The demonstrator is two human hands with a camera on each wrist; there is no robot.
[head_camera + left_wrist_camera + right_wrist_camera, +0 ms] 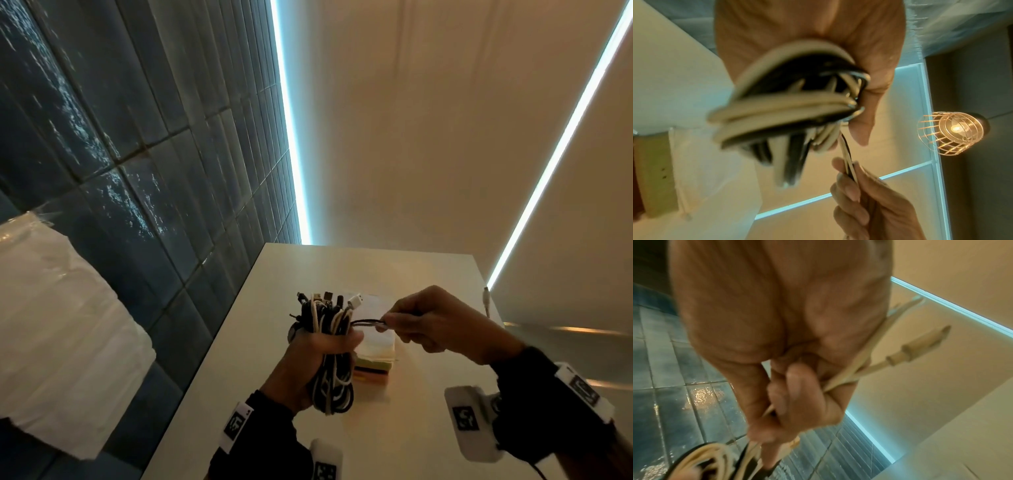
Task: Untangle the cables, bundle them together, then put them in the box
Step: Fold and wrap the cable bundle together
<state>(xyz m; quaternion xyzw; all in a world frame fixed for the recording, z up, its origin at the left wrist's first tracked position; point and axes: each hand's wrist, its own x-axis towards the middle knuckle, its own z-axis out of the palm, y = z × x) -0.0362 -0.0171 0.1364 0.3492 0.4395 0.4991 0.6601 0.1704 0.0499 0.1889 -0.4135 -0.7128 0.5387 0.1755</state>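
Note:
My left hand (318, 346) grips a folded bundle of black and white cables (329, 329) above the white table (411, 428), plug ends sticking up and loops hanging below the fist. The same bundle of cables (781, 113) fills the left wrist view, under the left hand (859, 65). My right hand (428, 322) pinches thin black and white cable ends (368, 322) pulled sideways out of the bundle. The right hand (789, 386) holds these strands in its fist, a white plug (920, 347) poking out behind. A small box (375, 346) stands on the table just behind the bundle, partly hidden.
A dark tiled wall (120, 154) runs along the table's left edge. A white plastic-wrapped bundle (58, 325) lies at the left. A white plug (485, 298) sticks up beyond the right hand. A wire-cage lamp (949, 133) glows in the left wrist view.

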